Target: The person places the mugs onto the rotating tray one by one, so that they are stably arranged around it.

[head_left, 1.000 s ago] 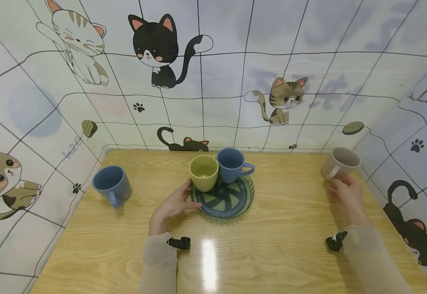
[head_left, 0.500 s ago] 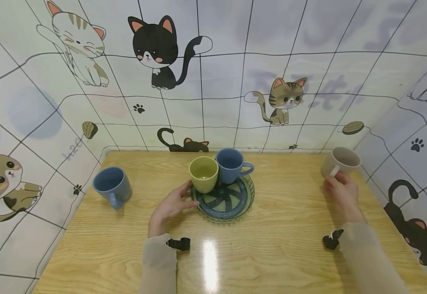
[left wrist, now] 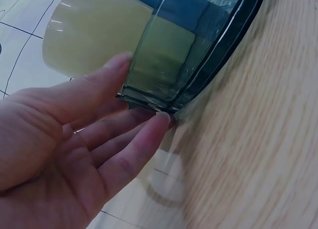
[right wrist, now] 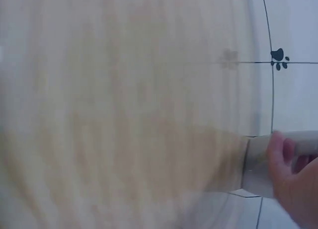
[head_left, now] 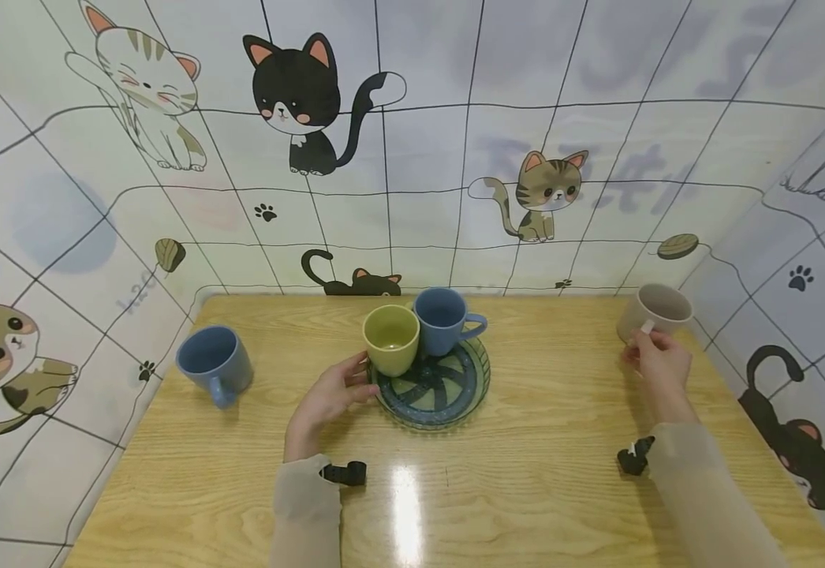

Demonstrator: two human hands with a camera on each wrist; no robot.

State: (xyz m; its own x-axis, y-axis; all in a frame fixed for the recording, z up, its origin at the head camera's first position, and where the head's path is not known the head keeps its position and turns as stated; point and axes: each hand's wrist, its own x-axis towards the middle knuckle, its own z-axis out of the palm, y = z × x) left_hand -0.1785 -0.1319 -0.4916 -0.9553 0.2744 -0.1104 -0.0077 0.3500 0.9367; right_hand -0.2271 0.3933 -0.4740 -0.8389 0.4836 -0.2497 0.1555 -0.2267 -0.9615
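My left hand point(head_left: 330, 398) holds the left edge of a round green glass dish point(head_left: 435, 416) with a blue pattern. In the left wrist view the thumb lies at the rim of the dish point(left wrist: 164, 70) and the fingers reach its underside. A yellow-green mug point(head_left: 391, 341) and a blue mug point(head_left: 441, 322) stand side by side in the back part of the dish. At the back right, my right hand point(head_left: 661, 367) pinches the handle of a pale grey-pink mug point(head_left: 657, 306). The right wrist view catches that mug point(right wrist: 256, 164) only partly, behind the fingers.
Another blue mug point(head_left: 215, 364) stands at the left of the wooden table point(head_left: 512, 473), its handle toward the front. Walls with cat drawings point(head_left: 427, 158) enclose the table at the back and both sides.
My right hand has shifted slightly left and its fingers have closed on the mug's handle. The left hand stays at the dish, and the mugs stand where they were.
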